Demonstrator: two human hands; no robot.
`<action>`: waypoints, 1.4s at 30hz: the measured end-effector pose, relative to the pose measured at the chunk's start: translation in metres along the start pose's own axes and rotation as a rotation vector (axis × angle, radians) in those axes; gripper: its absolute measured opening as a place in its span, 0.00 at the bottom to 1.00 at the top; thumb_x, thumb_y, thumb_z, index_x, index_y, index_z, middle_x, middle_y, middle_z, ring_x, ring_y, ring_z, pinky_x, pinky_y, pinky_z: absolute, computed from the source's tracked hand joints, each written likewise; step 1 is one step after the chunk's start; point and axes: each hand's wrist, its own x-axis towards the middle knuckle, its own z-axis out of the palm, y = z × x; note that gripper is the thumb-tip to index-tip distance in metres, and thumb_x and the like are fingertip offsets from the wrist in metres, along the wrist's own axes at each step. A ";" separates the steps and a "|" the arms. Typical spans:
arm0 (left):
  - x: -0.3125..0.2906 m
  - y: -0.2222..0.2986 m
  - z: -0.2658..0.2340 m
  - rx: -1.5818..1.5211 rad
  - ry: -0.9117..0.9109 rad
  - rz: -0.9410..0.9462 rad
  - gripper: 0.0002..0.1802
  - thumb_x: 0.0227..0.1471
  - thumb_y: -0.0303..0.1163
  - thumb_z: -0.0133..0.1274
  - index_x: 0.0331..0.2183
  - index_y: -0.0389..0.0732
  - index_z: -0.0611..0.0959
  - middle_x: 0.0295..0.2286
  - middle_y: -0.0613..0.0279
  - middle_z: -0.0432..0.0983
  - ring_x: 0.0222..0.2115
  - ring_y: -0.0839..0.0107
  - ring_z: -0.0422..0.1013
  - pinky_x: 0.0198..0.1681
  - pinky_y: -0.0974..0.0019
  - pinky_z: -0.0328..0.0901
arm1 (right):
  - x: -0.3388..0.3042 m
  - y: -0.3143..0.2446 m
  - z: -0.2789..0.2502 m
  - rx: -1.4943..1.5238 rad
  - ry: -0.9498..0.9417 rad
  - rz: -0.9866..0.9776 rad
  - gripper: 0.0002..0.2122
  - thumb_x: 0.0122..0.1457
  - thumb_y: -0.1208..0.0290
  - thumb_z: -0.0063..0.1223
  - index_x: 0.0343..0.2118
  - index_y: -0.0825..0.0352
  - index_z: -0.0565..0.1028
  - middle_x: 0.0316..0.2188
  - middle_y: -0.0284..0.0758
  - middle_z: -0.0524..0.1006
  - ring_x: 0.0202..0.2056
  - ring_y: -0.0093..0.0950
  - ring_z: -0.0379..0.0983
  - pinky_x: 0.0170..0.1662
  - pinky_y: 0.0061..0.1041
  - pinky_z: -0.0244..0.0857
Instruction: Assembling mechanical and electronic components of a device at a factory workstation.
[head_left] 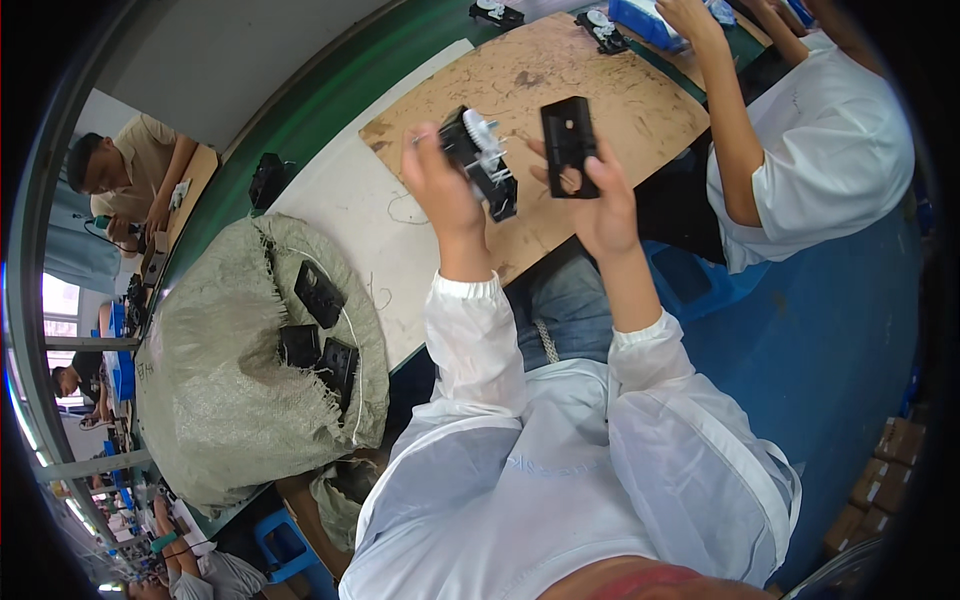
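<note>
My left hand (pixel 440 185) is closed around a black plastic housing with white gears (pixel 482 150), held tilted above the table. Thin pale pins or shafts stick out of its side. In my right hand (pixel 608 208) is a flat black rectangular plastic cover (pixel 568 135) with round holes, gripped at its lower end and held upright. The two parts are apart, with a gap between them over the brown board (pixel 640 120). To the left, a woven sack (pixel 220 350) lies with its mouth open, and several black plastic covers (pixel 320 293) show in it.
A green conveyor belt (pixel 310 120) runs along the far side, carrying black geared assemblies (pixel 497 13) and a black part (pixel 267 180). At right sits a co-worker in a white shirt (pixel 820 140), close to a blue stool (pixel 690 280). Cardboard boxes (pixel 880 470) are stacked at the lower right.
</note>
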 end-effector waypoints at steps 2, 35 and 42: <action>-0.004 0.009 -0.005 -0.083 0.002 -0.047 0.13 0.63 0.37 0.44 0.28 0.42 0.72 0.24 0.70 0.67 0.26 0.83 0.65 0.31 0.75 0.61 | 0.003 0.013 0.019 0.008 -0.077 0.025 0.30 0.60 0.70 0.47 0.64 0.72 0.53 0.54 0.46 0.67 0.57 0.43 0.67 0.54 0.38 0.69; -0.006 0.022 -0.037 0.170 0.116 -0.038 0.16 0.62 0.36 0.42 0.27 0.37 0.75 0.23 0.68 0.71 0.25 0.79 0.64 0.30 0.72 0.61 | -0.002 0.050 0.052 -0.364 -0.144 -0.005 0.26 0.63 0.65 0.50 0.60 0.75 0.62 0.51 0.39 0.71 0.50 0.23 0.68 0.54 0.23 0.61; -0.010 0.024 -0.031 0.190 0.129 -0.059 0.16 0.62 0.36 0.41 0.28 0.37 0.75 0.23 0.68 0.70 0.23 0.80 0.65 0.26 0.73 0.60 | 0.000 0.054 0.048 -0.389 -0.118 -0.012 0.25 0.64 0.64 0.49 0.59 0.75 0.63 0.51 0.39 0.71 0.50 0.24 0.68 0.54 0.23 0.61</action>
